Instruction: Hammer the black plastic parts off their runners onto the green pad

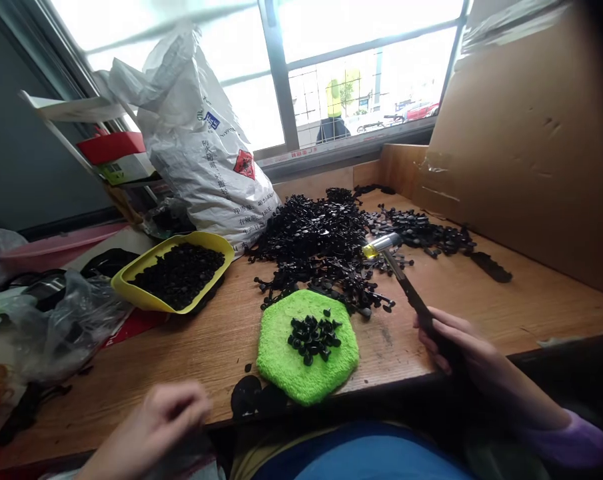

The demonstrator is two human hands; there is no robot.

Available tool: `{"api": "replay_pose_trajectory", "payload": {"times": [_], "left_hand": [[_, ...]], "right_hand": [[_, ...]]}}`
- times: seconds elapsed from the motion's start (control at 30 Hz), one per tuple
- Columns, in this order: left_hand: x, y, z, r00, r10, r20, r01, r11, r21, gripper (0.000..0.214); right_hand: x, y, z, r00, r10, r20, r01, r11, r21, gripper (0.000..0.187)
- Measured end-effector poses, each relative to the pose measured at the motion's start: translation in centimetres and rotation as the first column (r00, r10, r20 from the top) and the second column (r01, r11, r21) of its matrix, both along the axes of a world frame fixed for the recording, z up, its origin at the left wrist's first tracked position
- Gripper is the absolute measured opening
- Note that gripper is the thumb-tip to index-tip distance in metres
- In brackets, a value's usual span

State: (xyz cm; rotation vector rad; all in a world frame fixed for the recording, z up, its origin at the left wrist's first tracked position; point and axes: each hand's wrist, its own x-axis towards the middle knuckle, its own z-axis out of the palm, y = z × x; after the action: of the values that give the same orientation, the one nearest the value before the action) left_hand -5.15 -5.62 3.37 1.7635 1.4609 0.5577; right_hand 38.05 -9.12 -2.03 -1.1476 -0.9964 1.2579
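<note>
My right hand [456, 340] is wrapped round the dark handle of a small hammer [406, 287]. Its head has a silvery barrel and a yellow, see-through face, and is raised near the right side of a heap of black parts. Before me at the table's front edge lies a bright green fuzzy hexagonal pad [276, 347] with a cluster of small black rubber-like pieces [314, 339] on it. Left of the pad, my left hand [174, 417] hovers over the edge, slightly blurred, its fingers curled in a loose fist with nothing visible in them.
Behind the pad spreads a large heap of black stemmed parts [321, 227]. A yellow tray [121, 287] of black pieces stands left. A white woven sack [191, 153] leans by the window; a cardboard box [526, 147] stands right. Plastic bags [66, 327] clutter the left side.
</note>
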Motion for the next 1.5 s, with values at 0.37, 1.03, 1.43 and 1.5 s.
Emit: {"api": "replay_pose_trajectory", "payload": {"times": [0.37, 1.03, 1.43, 1.5], "left_hand": [[12.1, 15.5, -2.5, 0.989, -0.146, 0.012, 0.139, 0.959, 0.248, 0.006], [8.1, 6.4, -3.3, 0.637, 0.28, 0.718, -0.063, 0.947, -0.314, 0.025], [10.9, 6.0, -3.1, 0.738, 0.273, 0.617, -0.051, 0.934, -0.352, 0.03], [11.0, 6.0, -3.0, 0.754, 0.263, 0.602, -0.045, 0.935, -0.353, 0.031]], "right_hand": [[0.7, 0.4, -1.1, 0.997, 0.039, -0.066, -0.038, 0.999, 0.013, 0.023], [0.5, 0.2, -0.5, 0.998, 0.044, -0.035, -0.044, 0.999, 0.014, 0.022], [0.3, 0.0, -0.1, 0.999, 0.035, 0.016, -0.036, 0.999, 0.004, 0.022], [0.3, 0.0, 0.0, 0.999, 0.036, 0.018, -0.036, 0.999, 0.01, 0.021]]}}
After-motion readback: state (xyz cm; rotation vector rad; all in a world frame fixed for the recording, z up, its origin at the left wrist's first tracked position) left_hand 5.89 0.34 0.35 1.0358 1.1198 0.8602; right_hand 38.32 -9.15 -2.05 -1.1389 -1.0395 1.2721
